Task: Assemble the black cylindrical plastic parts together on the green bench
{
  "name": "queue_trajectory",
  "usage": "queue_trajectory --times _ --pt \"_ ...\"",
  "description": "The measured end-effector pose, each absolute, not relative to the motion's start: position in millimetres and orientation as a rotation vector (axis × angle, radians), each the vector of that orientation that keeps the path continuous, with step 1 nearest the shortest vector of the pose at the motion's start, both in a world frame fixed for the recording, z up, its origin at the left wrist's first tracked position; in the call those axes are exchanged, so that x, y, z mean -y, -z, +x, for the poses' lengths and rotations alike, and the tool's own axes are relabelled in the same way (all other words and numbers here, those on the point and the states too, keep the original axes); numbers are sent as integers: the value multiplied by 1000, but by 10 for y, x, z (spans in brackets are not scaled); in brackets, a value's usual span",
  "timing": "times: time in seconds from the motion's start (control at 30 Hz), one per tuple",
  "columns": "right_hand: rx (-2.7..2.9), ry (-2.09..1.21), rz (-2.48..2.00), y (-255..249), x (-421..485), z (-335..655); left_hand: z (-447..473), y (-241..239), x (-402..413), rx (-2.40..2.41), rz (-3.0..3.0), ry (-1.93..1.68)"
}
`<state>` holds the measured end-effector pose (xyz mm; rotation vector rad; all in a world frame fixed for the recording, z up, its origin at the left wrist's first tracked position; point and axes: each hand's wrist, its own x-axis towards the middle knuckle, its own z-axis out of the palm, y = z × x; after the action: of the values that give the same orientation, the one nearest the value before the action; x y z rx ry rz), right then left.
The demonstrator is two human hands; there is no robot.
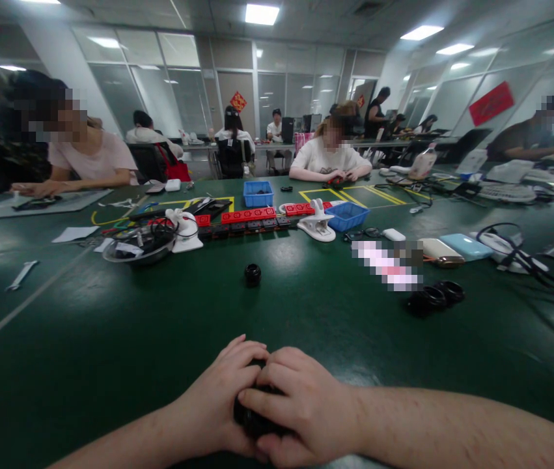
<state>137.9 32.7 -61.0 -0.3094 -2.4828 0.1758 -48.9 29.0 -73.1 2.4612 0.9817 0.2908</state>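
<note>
My left hand (218, 394) and my right hand (306, 397) are together at the near edge of the view, both closed around a glossy black rounded part (252, 418). Fingers cover most of it, so its exact kind is hidden. The right hand lies over its top and right side, while the left wraps its left side. Farther out on the green table stands a small black cylindrical part with a ring-like opening (252, 275). To the right, a larger black round part (427, 299) lies beside another black ring-shaped part (451, 292).
Across the green table (159, 312) lie a metal bowl (135, 255) of black pieces, a white clip-on stand (318, 225), red and black block strips (247, 216), blue bins (347, 216) and a wrench (22, 275). Cables (535, 260) trail at right. Other people work beyond.
</note>
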Motion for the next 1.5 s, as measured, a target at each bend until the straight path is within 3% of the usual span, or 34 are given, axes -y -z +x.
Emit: queue_trajectory --times 0.47,0.97,1.3,1.5 --pt "2671 -231 -273 525 -311 1361 -508 728 -297 -968 2445 -319" --pt "2651 -53 15 611 -301 1380 -476 665 -284 -950 2460 -319" --pt "2476 -191 -413 575 -294 1444 -507 713 -315 -910 2436 -296" --pt "2553 -198 -452 681 -321 1371 -487 709 -312 -933 2435 -302"
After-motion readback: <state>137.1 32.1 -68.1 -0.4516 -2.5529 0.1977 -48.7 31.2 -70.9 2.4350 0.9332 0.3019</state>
